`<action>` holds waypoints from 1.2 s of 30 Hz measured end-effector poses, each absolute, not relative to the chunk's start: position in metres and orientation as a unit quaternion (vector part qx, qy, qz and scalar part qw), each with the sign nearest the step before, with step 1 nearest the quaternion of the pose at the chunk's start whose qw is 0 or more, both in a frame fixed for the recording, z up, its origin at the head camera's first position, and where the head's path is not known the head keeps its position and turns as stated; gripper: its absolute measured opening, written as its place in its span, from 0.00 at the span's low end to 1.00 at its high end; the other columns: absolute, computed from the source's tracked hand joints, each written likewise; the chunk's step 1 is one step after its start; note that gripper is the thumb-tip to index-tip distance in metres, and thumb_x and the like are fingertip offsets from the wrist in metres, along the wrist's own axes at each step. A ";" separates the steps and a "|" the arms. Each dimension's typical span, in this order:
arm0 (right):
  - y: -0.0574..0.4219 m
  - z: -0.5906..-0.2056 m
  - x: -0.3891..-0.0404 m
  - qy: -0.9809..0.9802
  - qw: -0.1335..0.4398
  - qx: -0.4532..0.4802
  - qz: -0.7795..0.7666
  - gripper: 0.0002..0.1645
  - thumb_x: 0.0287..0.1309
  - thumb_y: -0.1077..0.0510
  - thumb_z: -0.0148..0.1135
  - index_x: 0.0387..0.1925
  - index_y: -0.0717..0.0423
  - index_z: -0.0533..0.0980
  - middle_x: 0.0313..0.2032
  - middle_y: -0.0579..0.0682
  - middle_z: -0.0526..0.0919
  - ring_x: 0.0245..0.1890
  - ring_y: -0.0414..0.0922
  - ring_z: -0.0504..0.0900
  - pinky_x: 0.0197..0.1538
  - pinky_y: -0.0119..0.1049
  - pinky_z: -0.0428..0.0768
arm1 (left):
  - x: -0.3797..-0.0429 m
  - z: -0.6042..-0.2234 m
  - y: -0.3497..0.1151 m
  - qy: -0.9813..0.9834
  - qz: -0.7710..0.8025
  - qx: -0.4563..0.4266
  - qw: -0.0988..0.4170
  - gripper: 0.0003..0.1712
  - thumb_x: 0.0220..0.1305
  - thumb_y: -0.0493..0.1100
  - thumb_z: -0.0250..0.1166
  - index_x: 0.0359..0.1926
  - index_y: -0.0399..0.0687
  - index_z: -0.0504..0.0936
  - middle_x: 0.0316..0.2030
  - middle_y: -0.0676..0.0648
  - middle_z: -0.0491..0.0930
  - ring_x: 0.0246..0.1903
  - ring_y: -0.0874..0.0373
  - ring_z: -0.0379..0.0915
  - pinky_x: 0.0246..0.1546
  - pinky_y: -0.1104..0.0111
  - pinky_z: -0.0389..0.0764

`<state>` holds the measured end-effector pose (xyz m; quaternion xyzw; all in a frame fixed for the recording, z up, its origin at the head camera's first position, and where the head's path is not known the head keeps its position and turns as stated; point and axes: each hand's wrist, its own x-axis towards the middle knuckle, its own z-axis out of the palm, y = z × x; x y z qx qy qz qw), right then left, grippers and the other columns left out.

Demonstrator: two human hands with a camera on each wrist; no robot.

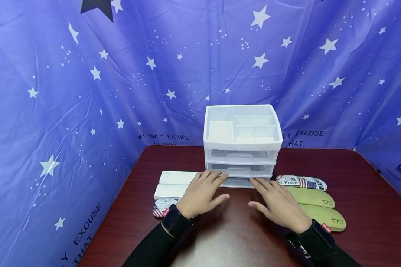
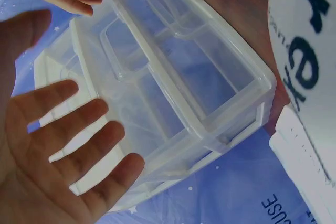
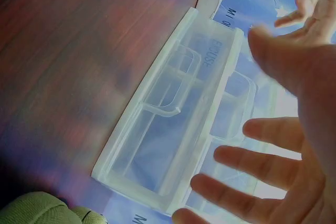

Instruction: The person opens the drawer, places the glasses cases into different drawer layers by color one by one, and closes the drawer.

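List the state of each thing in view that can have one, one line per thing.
Left hand: fingers spread, holding nothing
Right hand: fingers spread, holding nothing
Drawers: closed
Top tray: uncovered
White cases: lying flat, partly hidden
Green cases: closed, lying flat
Printed cases: closed as far as visible
Wristbands: worn
Curtain: hanging, creased
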<state>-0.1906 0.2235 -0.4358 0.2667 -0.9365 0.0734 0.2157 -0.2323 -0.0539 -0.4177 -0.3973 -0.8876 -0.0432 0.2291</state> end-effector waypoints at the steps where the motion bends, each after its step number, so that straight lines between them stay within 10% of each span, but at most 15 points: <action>1: 0.224 -0.436 -0.191 -0.933 0.226 0.269 0.076 0.44 0.55 0.38 0.67 0.67 0.57 0.68 0.58 0.60 0.75 0.49 0.57 0.75 0.48 0.58 0.73 | -0.233 -0.418 -0.053 -0.888 -0.050 -0.391 0.239 0.37 0.66 0.67 0.55 0.68 0.52 0.69 0.60 0.48 0.72 0.58 0.52 0.66 0.51 0.56 0.71; 13: 0.219 -0.432 -0.199 -0.906 0.305 0.274 0.108 0.33 0.56 0.45 0.66 0.59 0.60 0.75 0.48 0.55 0.80 0.47 0.53 0.77 0.48 0.52 0.75 | -0.242 -0.420 -0.053 -0.860 -0.181 -0.301 0.369 0.26 0.65 0.55 0.61 0.57 0.45 0.78 0.50 0.49 0.78 0.44 0.55 0.72 0.39 0.65 0.76; 36: 0.199 -0.408 -0.220 -0.869 0.367 0.293 0.158 0.33 0.56 0.52 0.67 0.61 0.62 0.72 0.50 0.59 0.77 0.49 0.56 0.75 0.50 0.51 0.73 | -0.269 -0.408 -0.053 -0.781 -0.509 -0.178 0.314 0.25 0.66 0.54 0.63 0.54 0.39 0.77 0.45 0.43 0.77 0.42 0.52 0.74 0.39 0.62 0.79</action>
